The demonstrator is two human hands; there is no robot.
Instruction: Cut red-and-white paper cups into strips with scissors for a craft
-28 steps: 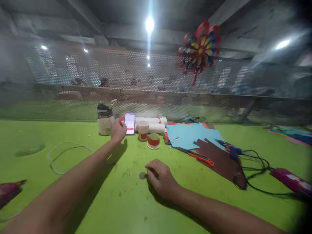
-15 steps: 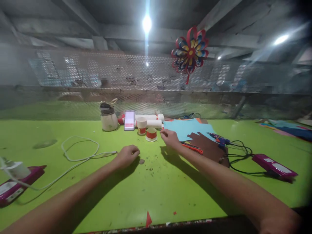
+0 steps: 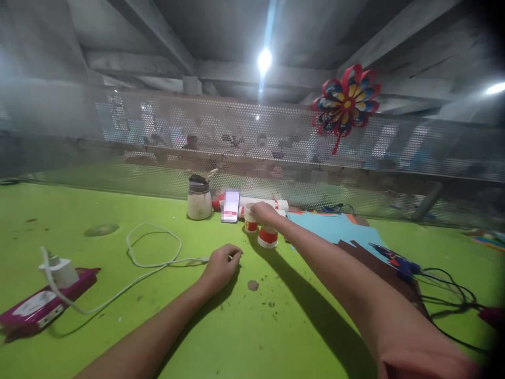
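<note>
My right hand [image 3: 266,215] reaches over the table, its fingers closed at the rim of a white and red paper cup [image 3: 250,223] that stands upright. Just under my right wrist is a shorter white and red cup piece [image 3: 268,238], partly covered by the hand. My left hand [image 3: 223,267] rests low over the green table [image 3: 236,337], fingers curled and thumb and fingertips together. Whether anything small is pinched there I cannot make out. A white cable's plug end [image 3: 203,259] lies beside my left hand.
Behind the cups are a phone [image 3: 230,206], white rolls [image 3: 282,205] and a lidded jar [image 3: 199,200]. To the right lie blue paper sheets [image 3: 331,227] and a glue gun [image 3: 400,263] with black wires. A purple power strip [image 3: 35,313] sits at left. A paper flower [image 3: 347,104] hangs above.
My right hand has moved from beside the short cup piece to the taller cup's rim and closed there. My left hand stays almost in place. The view has turned left.
</note>
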